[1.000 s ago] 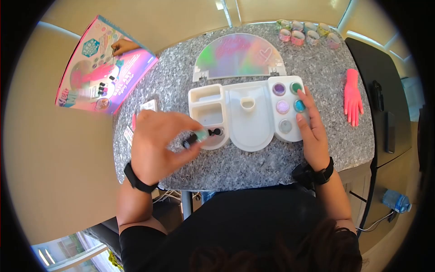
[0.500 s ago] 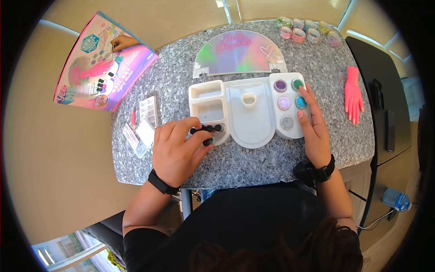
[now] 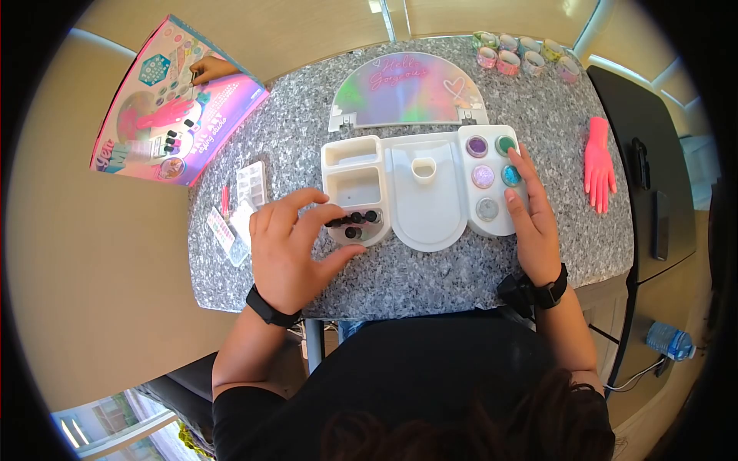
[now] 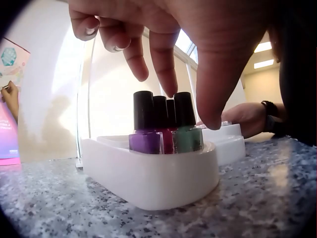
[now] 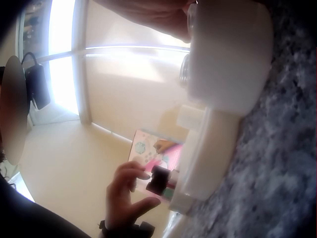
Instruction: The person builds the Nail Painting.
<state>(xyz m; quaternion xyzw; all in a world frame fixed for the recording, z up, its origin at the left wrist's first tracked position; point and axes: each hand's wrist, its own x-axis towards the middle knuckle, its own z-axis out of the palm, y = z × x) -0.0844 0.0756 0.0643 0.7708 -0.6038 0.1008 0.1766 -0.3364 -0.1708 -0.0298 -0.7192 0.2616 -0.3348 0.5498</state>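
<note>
Polish bottles (image 4: 159, 113) stand upright in the near-left compartment of the white tray (image 3: 430, 223), the left hand (image 3: 288, 244) beside and above them with fingers and thumb apart, gripping nothing. Right of these, small jars (image 3: 483, 177) sit in the tray's right section, with the right hand (image 3: 536, 230) resting along its outer edge, fingers extended.

Indoors, home or office unclear, speckled tabletop (image 3: 430, 288), dark side unit (image 3: 626, 104), ceiling lights (image 4: 264, 64)
</note>
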